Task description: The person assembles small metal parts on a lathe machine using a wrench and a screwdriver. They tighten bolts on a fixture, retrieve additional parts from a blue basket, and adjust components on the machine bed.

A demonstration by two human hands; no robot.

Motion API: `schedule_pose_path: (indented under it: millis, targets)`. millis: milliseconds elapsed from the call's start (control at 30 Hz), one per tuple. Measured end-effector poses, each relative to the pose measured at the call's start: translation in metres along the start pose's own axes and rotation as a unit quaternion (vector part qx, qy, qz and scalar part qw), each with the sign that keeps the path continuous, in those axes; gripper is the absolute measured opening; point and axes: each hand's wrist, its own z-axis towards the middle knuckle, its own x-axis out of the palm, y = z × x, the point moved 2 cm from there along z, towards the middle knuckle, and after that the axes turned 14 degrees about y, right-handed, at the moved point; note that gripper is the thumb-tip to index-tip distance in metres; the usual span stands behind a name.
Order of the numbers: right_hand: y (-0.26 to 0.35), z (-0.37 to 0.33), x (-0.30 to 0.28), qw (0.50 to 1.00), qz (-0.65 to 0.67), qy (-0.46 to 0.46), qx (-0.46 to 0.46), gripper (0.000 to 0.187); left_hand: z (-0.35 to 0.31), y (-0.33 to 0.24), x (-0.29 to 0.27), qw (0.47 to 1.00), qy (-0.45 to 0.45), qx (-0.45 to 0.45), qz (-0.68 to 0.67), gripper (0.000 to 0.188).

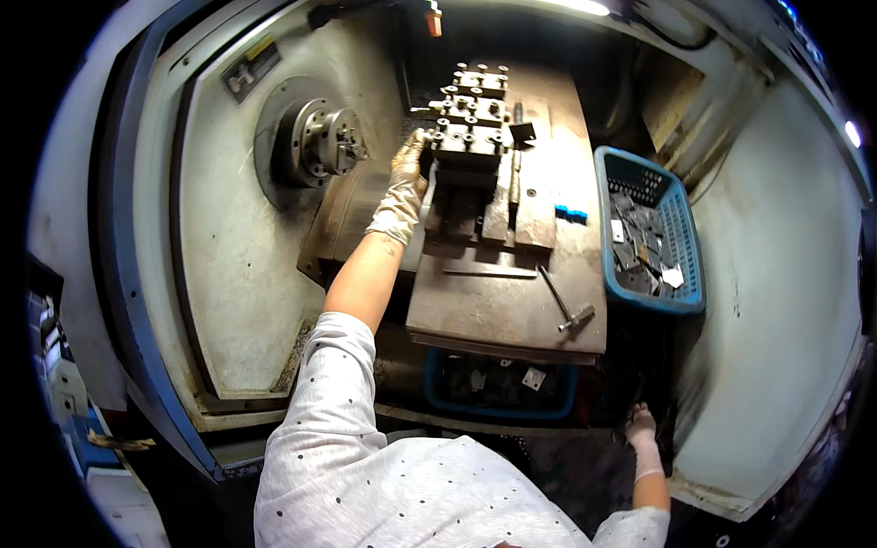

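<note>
My left hand (408, 166), in a stained pale glove, reaches to the left side of a dark metal tool block (466, 169) with several bolts on top. Its fingers are bent together against the block's left end; whatever they grip there is hidden. A pale strip shows just below the fingers. Low at the right, my right hand (642, 426), also gloved, hangs in the shadow beside the machine's lower edge. Its fingers point away from me into the dark, too dim to show whether they hold anything.
Left of the block, a round chuck (320, 142) juts from the machine wall. A T-handled wrench (566, 310) and a thin rod (489, 273) lie on the metal table (493, 315). Blue baskets (696, 260) of metal pieces stand right and below. A blue piece (571, 214) lies nearby.
</note>
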Motion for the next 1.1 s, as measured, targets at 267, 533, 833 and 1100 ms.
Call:
schedule_pose_path:
  millis: [267,533,833,1100]
  targets:
    - [0.052,-0.043,-0.057,0.95,0.184,-0.25,-0.033,0.036,0.042,0.003,-0.008,0.94,-0.179,-0.193,0.217,0.039]
    - [0.123,-0.088,-0.108,0.906,0.269,-0.305,-0.118,0.031,-0.003,-0.01,0.002,0.986,0.129,-0.036,-0.095,0.025]
    - [0.162,-0.111,-0.14,0.905,0.269,-0.304,-0.125,0.028,-0.014,-0.03,0.044,0.917,-0.184,-0.226,0.271,0.045]
    - [0.171,-0.118,-0.135,0.902,0.272,-0.315,-0.11,0.029,-0.003,0.002,0.018,0.992,0.039,0.003,-0.119,0.019]
